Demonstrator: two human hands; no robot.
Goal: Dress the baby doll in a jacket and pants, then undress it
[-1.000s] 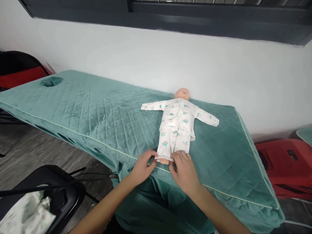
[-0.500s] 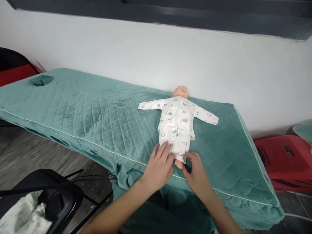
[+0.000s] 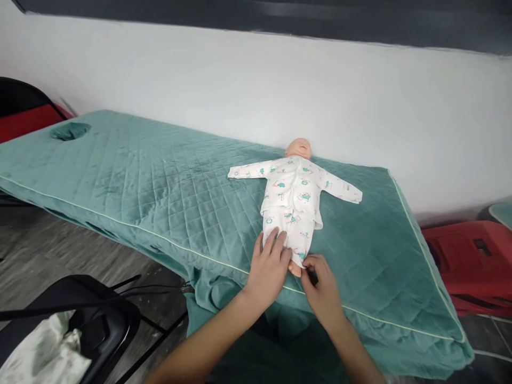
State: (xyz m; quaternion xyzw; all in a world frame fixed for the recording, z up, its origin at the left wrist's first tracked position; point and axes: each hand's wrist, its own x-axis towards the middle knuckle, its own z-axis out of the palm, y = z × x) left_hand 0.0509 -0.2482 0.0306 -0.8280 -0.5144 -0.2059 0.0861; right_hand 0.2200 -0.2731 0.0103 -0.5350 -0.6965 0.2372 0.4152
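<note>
A baby doll (image 3: 299, 148) lies on its back on the green quilted bed, wearing a white printed jacket (image 3: 292, 184) with sleeves spread out to both sides. White printed trousers (image 3: 298, 226) cover its legs. My left hand (image 3: 270, 266) rests on the lower trouser leg at the left, fingers stretched over the cloth. At the right trouser hem, my right hand (image 3: 321, 285) pinches the cuff between thumb and fingers. One bare doll foot (image 3: 295, 269) pokes out between my hands; the other is hidden beneath my left hand.
The bed (image 3: 172, 176) runs along a white wall and has a face hole (image 3: 71, 131) at its far left. A black chair (image 3: 116, 309) holding a crumpled white cloth (image 3: 46, 354) stands lower left. A red plastic chair (image 3: 474, 261) is at right.
My right hand has drawn its fingertips together on the trouser cuff and pulled the hem slightly outward. My left hand stays on the trouser leg. The camera view has shifted a little.
</note>
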